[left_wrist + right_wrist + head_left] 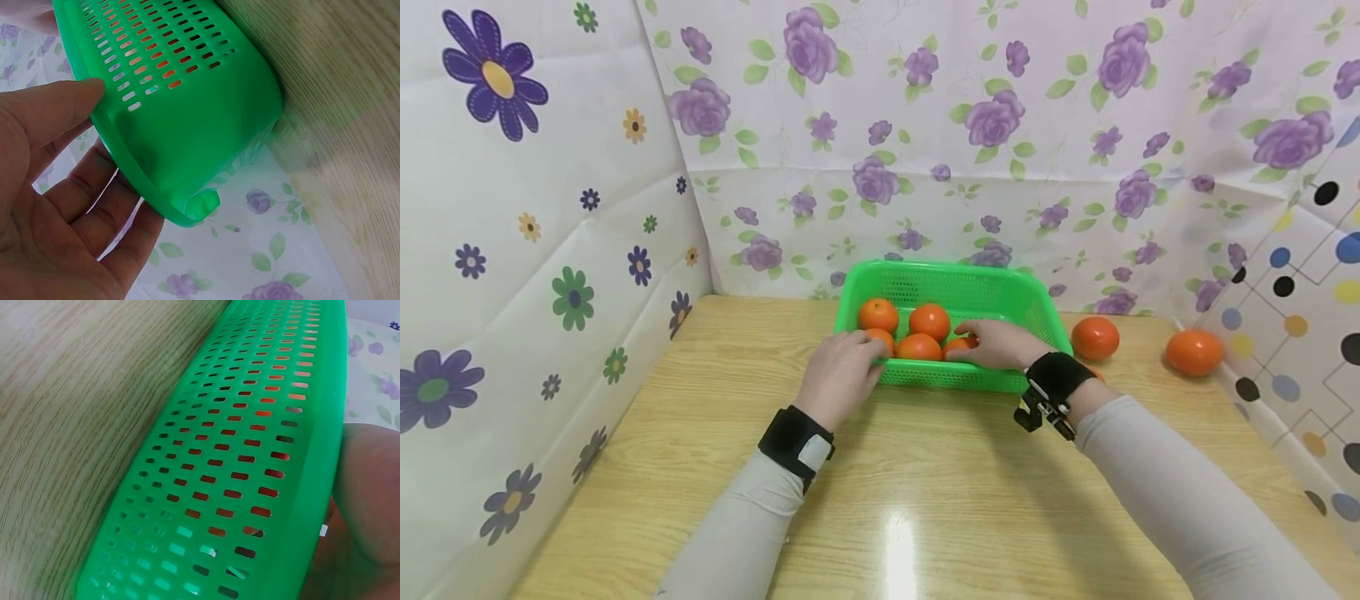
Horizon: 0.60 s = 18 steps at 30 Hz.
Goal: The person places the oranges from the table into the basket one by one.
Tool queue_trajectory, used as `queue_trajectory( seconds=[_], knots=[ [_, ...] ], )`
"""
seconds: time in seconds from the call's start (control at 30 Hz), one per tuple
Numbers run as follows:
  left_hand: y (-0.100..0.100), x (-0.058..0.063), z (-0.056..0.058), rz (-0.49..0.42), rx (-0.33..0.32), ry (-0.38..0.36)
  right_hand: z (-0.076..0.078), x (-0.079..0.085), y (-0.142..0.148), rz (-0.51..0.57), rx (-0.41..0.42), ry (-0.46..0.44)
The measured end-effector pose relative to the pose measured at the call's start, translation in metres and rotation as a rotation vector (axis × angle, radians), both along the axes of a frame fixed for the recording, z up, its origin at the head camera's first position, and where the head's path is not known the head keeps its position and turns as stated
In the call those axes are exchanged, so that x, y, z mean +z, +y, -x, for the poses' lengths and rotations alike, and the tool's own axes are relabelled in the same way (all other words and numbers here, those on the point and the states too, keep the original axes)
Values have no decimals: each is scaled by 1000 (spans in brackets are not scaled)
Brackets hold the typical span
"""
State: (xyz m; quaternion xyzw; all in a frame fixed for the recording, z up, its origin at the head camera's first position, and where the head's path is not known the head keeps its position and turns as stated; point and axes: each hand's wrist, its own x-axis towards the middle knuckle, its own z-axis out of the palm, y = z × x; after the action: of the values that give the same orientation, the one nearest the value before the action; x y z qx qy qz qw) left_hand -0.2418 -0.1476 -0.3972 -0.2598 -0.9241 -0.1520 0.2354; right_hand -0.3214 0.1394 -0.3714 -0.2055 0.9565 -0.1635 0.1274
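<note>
A green plastic basket (955,375) with slotted walls stands against the back wall. It holds several glossy, round orange-red fruits (919,347), a few lined up along its front side. At the front left corner my left hand (842,371) holds the basket's rim: in the left wrist view the thumb lies on the rim and the other fingertips go out of sight behind it. My right hand (1000,343) reaches over the front rim and grips an orange-red fruit (961,344) inside, between thumb and fingers. In the right wrist view the basket wall (206,469) hides most of that grip.
Right of the basket two more fruits (1095,337) lie on the wooden table (910,483), and part of another peeks out behind my right wrist. Flower-patterned cloth (880,125) covers the back and left sides; a dotted sheet (1300,333) is on the right.
</note>
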Motion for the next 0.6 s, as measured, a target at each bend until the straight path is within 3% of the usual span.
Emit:
queue_trajectory(
  seconds=[0.3,0.6],
  knots=[
    [0,0,0,-10,-9,0,-11,7,5,37,-6,20],
    [0,-1,0,-14,-5,0,-22,9,13,5,-39,210]
  ],
)
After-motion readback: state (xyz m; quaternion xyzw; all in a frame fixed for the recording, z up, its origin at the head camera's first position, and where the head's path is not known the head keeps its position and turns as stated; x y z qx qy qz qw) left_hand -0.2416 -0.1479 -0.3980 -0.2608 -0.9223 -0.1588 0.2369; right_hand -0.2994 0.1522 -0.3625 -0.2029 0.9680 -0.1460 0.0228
